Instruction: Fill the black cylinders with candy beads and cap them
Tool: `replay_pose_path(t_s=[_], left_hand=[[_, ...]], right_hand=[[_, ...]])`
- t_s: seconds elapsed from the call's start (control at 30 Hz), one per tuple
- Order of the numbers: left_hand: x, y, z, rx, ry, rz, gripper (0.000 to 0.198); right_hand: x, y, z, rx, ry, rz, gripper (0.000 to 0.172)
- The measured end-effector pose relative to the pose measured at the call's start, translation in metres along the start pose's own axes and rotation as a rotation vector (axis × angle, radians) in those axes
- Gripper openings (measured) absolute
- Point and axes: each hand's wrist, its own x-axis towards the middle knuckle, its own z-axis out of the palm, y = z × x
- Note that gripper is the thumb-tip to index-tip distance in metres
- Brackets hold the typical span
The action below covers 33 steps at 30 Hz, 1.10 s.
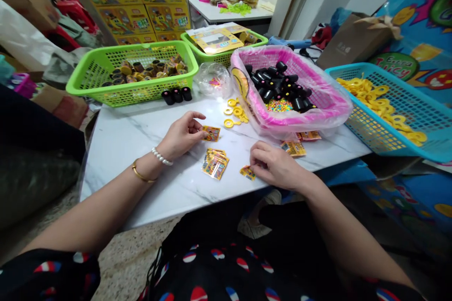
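Fingertips of your left hand (181, 135) curl narrowly against a small printed sachet (212, 133) on the marble worktop (141, 188), while your right hand (275, 165) curves just as narrowly over a second sachet (247, 172). You cannot tell whether either hand grips or only touches. A pile of sachets (215, 163) lies between your hands. Along the worktop's far side sit a green plastic basket (132, 93) of small yellow and dark pieces, three black capsules (177, 95), yellow plastic rings (235, 113) and a pink-lined basket (332, 103) heaped with black capsules. A blue plastic basket (370, 136) of yellow rings sits at the worktop's right end.
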Motion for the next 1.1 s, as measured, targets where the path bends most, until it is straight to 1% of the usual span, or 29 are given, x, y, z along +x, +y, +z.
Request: replay_pose_path(t_s=[0.07,0.2,0.3,0.33,0.43,0.47,0.53,0.6,0.63,0.73,0.77,0.8,0.9,0.97,1.03,1.1], left_hand=[[-0.001,0.001,0.0,0.007,-0.009,-0.008,0.044],[-0.003,0.004,0.0,0.034,-0.044,-0.013,0.039],[-0.004,0.004,0.0,0.058,-0.045,-0.027,0.036],[-0.004,0.004,0.0,0.059,-0.048,-0.039,0.035],[-0.004,0.003,-0.001,0.029,-0.053,-0.083,0.027],[-0.004,0.003,-0.002,0.012,-0.049,-0.099,0.025],[-0.005,0.004,-0.003,-0.022,-0.044,-0.131,0.024],[-0.005,0.006,-0.004,-0.064,-0.06,-0.171,0.025],[-0.006,0.008,-0.005,-0.083,-0.072,-0.192,0.026],[-0.007,0.012,-0.007,-0.133,-0.096,-0.248,0.03],[-0.008,0.013,-0.007,-0.146,-0.096,-0.262,0.031],[-0.008,0.013,-0.007,-0.158,-0.092,-0.274,0.031],[-0.008,0.012,-0.007,-0.19,-0.084,-0.304,0.031],[-0.008,0.011,-0.006,-0.207,-0.093,-0.324,0.031],[-0.009,0.013,-0.005,-0.223,-0.104,-0.343,0.031],[-0.01,0.016,-0.006,-0.226,-0.114,-0.351,0.029]], right_hand=[[0.001,-0.002,0.002,0.059,0.041,0.018,0.008],[0.009,-0.003,0.01,0.157,0.105,0.11,0.014],[0.017,-0.002,0.011,0.185,0.129,0.177,0.023],[0.018,-0.001,0.01,0.183,0.118,0.197,0.022],[0.02,-0.002,0.002,0.16,0.084,0.262,0.008],[0.021,-0.004,0.0,0.17,0.085,0.289,0.007],[0.022,-0.009,-0.002,0.264,0.08,0.346,0.013],[0.025,-0.017,0.002,0.405,0.063,0.376,0.018],[0.028,-0.021,0.006,0.449,0.074,0.371,0.018],[0.037,-0.034,0.018,0.461,0.192,0.328,0.012],[0.04,-0.037,0.021,0.477,0.217,0.342,0.011],[0.042,-0.04,0.024,0.523,0.212,0.38,0.011],[0.044,-0.044,0.031,0.729,0.099,0.548,0.011],[0.043,-0.045,0.035,0.792,0.07,0.606,0.009],[0.04,-0.045,0.04,0.738,0.104,0.591,0.008],[0.038,-0.045,0.042,0.554,0.171,0.502,0.008]])
